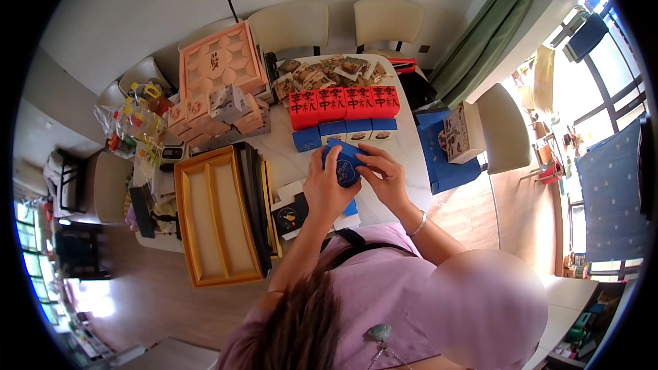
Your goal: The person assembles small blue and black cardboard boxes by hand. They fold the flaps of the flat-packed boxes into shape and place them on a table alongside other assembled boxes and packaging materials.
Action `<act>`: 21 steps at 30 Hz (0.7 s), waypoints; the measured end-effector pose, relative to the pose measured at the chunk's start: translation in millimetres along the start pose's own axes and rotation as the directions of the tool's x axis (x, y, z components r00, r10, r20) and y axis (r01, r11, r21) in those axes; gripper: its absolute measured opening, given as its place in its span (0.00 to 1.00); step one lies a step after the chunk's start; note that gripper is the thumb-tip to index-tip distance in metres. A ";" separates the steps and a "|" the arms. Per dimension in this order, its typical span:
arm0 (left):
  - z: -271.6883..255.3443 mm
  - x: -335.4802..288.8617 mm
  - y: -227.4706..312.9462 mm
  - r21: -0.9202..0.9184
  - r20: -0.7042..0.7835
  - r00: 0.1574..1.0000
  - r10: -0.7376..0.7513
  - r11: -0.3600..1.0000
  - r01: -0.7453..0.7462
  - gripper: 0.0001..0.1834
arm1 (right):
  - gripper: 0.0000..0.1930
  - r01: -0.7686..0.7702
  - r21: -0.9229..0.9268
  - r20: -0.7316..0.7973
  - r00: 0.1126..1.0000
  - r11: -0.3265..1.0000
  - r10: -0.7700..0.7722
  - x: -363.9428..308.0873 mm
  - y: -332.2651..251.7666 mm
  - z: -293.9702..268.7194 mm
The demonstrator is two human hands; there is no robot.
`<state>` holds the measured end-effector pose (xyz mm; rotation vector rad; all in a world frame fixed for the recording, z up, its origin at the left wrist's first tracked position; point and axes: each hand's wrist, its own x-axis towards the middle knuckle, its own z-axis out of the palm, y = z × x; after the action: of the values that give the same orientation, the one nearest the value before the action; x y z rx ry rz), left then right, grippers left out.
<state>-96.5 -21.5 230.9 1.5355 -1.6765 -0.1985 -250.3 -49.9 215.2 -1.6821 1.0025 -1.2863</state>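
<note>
Left hand and right hand grip the blue box on the near side of the red boxes, printed face tilted toward the wearer, long axis unclear, markings pale.

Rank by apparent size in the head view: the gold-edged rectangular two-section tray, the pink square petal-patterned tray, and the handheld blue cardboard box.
1. Gold-edged two-section tray
2. Pink petal-patterned tray
3. Blue box, partly covered by fingers
</note>
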 end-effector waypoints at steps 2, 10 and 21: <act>0.2 -0.9 -3.6 -0.013 0.043 0.999 0.033 0.999 -0.033 0.43 | 0.21 -0.059 0.029 0.044 0.997 0.998 0.058 3.7 -3.8 -5.3; 16.9 -0.9 -8.4 -0.210 -0.078 0.997 0.006 0.977 -0.023 0.60 | 0.26 -0.465 0.654 0.160 0.856 0.597 0.491 21.4 9.6 -25.2; 26.6 -10.2 -32.7 -0.723 0.550 0.749 -0.369 0.238 0.649 0.34 | 0.28 -0.490 0.395 0.238 0.872 0.777 0.428 0.5 21.3 -19.6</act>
<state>-90.3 -31.1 189.0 1.1119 -0.7923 -1.5029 -272.1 -60.9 199.5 -1.0646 0.8821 -0.9606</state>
